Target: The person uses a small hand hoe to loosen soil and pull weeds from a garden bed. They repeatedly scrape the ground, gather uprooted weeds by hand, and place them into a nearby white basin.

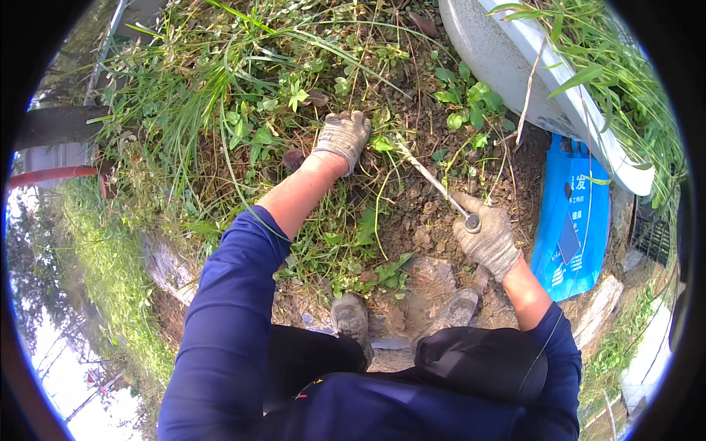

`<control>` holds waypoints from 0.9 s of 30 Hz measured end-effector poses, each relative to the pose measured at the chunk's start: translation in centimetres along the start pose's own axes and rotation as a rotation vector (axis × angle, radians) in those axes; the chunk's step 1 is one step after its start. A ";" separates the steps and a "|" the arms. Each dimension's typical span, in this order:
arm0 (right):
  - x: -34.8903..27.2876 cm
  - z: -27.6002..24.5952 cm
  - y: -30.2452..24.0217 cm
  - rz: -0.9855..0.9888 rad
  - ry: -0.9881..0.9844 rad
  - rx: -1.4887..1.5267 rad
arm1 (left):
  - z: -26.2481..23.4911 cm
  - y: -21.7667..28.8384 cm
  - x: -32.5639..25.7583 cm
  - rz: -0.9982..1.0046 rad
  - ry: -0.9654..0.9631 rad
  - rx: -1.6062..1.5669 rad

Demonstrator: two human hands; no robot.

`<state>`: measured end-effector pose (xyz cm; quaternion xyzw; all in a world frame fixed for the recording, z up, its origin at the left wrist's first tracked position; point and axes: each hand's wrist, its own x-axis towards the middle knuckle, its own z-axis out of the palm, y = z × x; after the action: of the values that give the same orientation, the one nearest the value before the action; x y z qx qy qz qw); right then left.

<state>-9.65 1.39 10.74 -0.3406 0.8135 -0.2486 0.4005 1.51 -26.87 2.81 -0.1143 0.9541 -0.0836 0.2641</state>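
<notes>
My left hand [344,140], in a dirty light work glove, is closed among low green weeds [257,136], its fingers curled round stems at the edge of the bare soil. In a matching glove, my right hand [485,235] grips a slim hand tool with a pale metal shaft [426,175]. The shaft slants up and left toward my left hand. Its far end meets the soil beside a small leafy plant, and the working tip cannot be made out. A round end of the tool shows at my right hand's thumb side.
Brown crumbly soil [423,239] lies between my hands and my shoes [350,320]. A large white curved-rim basin [507,66] stands at the far right, with a blue bag [570,228] below it. Tall grass [625,81] hangs over the rim. A red bar [55,176] is at far left.
</notes>
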 end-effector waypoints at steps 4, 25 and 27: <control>1.7 2.5 1.6 0.010 0.028 0.081 | -1.0 0.3 -0.7 0.030 -0.048 -0.035; 3.3 -9.8 3.0 -0.036 0.079 -0.630 | 2.9 0.0 -7.6 0.348 -0.317 -0.051; 4.3 -11.3 1.9 0.170 -0.056 -0.538 | 4.3 0.0 -7.4 0.280 -0.296 -0.223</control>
<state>-21.55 0.90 13.70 -0.3721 0.8645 0.0203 0.3373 9.94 -25.35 2.76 -0.0200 0.9148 0.0773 0.3960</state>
